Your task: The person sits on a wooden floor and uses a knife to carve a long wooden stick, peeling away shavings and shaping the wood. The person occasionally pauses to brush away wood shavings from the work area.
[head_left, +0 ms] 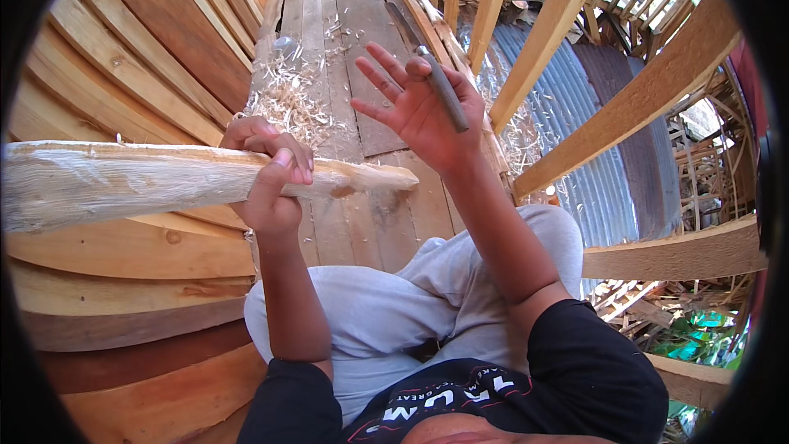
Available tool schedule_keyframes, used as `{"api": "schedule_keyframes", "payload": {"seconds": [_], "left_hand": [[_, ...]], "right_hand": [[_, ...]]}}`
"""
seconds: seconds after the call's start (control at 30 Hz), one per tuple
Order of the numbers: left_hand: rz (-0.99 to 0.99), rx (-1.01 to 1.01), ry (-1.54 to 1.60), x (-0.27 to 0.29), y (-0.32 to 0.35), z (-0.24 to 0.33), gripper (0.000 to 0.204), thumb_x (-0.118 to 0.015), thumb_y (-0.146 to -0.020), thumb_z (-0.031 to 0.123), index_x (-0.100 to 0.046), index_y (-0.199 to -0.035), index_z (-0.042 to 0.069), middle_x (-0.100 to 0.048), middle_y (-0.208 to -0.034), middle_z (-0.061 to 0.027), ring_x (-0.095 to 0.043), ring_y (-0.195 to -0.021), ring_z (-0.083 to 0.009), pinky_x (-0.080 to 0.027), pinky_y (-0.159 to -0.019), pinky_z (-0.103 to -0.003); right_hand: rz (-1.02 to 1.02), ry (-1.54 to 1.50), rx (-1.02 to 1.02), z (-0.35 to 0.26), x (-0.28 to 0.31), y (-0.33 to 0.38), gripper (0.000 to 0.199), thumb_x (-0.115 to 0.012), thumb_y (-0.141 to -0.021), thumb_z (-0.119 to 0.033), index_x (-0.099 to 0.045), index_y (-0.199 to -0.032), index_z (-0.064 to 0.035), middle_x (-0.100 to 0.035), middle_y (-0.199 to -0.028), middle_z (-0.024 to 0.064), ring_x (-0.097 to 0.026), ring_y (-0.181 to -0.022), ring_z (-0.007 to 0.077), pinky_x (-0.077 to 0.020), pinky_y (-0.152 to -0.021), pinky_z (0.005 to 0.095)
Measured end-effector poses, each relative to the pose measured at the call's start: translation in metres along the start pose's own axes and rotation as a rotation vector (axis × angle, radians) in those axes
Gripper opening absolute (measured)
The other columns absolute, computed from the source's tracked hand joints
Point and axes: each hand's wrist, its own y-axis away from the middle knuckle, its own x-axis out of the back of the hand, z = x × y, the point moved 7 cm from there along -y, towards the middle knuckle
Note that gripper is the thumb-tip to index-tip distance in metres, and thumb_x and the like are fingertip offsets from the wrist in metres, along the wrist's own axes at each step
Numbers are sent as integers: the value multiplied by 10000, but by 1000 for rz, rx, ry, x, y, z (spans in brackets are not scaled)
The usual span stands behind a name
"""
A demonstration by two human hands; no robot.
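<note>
My left hand (267, 168) is wrapped round a thick, pale wooden pole (123, 177) near its narrower end. The pole runs level out to the left, stripped and whittled, with a roughly tapered tip on the right. My right hand (427, 111) is raised palm up, its fingers spread. A knife (444, 90) with a grey, round handle lies across that palm, hooked by the thumb. Its dark narrow blade points away from me, up and to the left. Knife and pole are apart.
Wood shavings (292, 103) lie heaped on the plank floor (374, 214) ahead. Stacked boards (123, 279) line the left side. Upright timber slats (551, 41) stand along the right, with corrugated metal sheets (575, 123) below and beyond. My crossed legs (370, 300) are close under both hands.
</note>
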Motion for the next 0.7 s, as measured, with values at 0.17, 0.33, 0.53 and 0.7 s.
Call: {"api": "schedule_keyframes", "payload": {"seconds": [0.17, 0.33, 0.53, 0.7], "left_hand": [[-93, 30, -63, -18, 3, 1, 471, -540, -744, 101, -490, -1175, -82, -463, -576, -38, -469, -513, -119, -413, -578, -288], [-176, 47, -101, -29, 0, -1, 558, -556, -733, 116, -503, -1225, -141, -485, -588, -39, -488, -532, -113, -434, -603, -282], [-238, 80, -118, -30, -3, -2, 651, -570, -726, 125, -451, -1309, -139, -499, -579, -35, -502, -522, -119, -431, -565, -265], [-203, 75, -99, -23, -3, -4, 693, -588, -714, 131, -432, -1346, -108, -496, -561, -28, -512, -514, -116, -434, -543, -250]], "right_hand": [[-76, -100, 42, 8, -35, 5, 340, -376, -931, -303, -628, -913, -76, -327, -1493, 109, -245, -1404, 310, -288, -1067, 623], [-164, -146, 76, 9, -62, 8, 314, -402, -931, -307, -612, -929, -74, -323, -1495, 97, -233, -1409, 296, -278, -1083, 604], [-215, -164, 49, 20, -88, -9, 306, -414, -926, -307, -611, -937, -73, -321, -1504, 96, -192, -1424, 282, -254, -1081, 542], [-277, -126, 54, 32, -101, -27, 313, -417, -918, -316, -610, -934, -71, -313, -1516, 110, -183, -1428, 286, -223, -1075, 513]]}}
